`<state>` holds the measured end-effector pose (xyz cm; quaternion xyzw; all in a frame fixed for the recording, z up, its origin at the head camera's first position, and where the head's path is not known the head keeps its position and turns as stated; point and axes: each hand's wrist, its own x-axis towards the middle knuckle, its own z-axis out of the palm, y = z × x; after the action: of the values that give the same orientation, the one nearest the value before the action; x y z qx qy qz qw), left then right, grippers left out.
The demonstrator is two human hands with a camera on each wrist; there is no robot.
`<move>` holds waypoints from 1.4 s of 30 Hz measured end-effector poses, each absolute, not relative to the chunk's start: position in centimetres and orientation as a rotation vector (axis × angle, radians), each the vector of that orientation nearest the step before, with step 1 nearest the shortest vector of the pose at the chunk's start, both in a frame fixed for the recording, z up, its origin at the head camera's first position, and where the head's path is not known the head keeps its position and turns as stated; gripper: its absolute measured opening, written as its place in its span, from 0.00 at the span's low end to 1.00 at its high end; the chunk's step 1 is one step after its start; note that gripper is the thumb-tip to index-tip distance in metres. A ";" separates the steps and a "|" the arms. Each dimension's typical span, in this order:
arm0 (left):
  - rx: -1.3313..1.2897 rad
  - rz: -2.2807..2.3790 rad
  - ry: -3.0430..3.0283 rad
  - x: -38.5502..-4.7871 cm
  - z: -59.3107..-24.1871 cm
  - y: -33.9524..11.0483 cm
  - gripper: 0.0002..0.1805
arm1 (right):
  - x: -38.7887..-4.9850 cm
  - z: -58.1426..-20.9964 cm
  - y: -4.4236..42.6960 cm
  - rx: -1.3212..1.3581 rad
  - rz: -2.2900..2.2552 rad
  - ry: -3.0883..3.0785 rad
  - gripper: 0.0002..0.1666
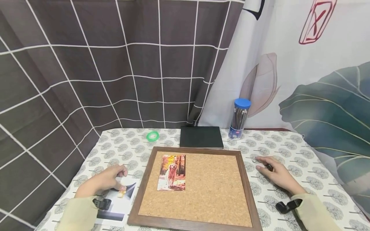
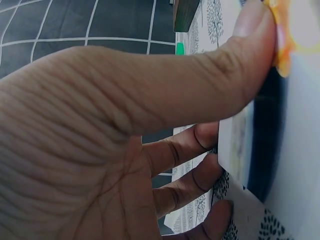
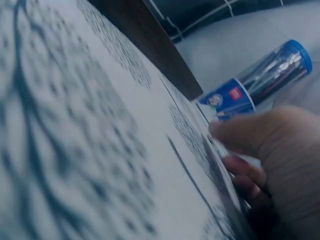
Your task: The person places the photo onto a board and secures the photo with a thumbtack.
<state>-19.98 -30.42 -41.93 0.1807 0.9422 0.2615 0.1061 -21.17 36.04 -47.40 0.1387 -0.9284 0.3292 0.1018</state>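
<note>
My left hand [image 1: 102, 181] is over a photo [image 1: 115, 205] lying left of the cork board [image 1: 214, 189]. In the left wrist view, the thumb of that hand [image 2: 150, 100] touches the photo [image 2: 305, 125] beside its orange patch, while the other fingers bend loosely near its edge. A second photo [image 1: 173, 173], of a dog among autumn trees, lies on the board's upper left. Right of the board, my right hand [image 1: 278, 175] rests on the cloth, thumb and forefinger apart near a small clear item [image 1: 254, 159]. Its other fingers are partly hidden.
Behind the board lie a black book [image 1: 201, 137] and a green ring-shaped roll [image 1: 152, 136]. A clear blue-lidded container [image 1: 239, 118] of dark sticks stands at the back right. Patterned cloth [image 1: 115, 150] covers the table; a dark checked curtain [image 1: 144, 64] hangs behind.
</note>
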 end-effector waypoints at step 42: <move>0.563 0.789 2.778 -19.8 -42.3 -30.7 0.22 | -21.2 -47.6 35.5 0.307 0.896 -2.738 0.08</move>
<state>-19.76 -30.72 -42.29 0.1906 0.9394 0.2669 0.0996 -21.19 35.45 -47.63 0.1052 -0.9380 0.3069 0.1220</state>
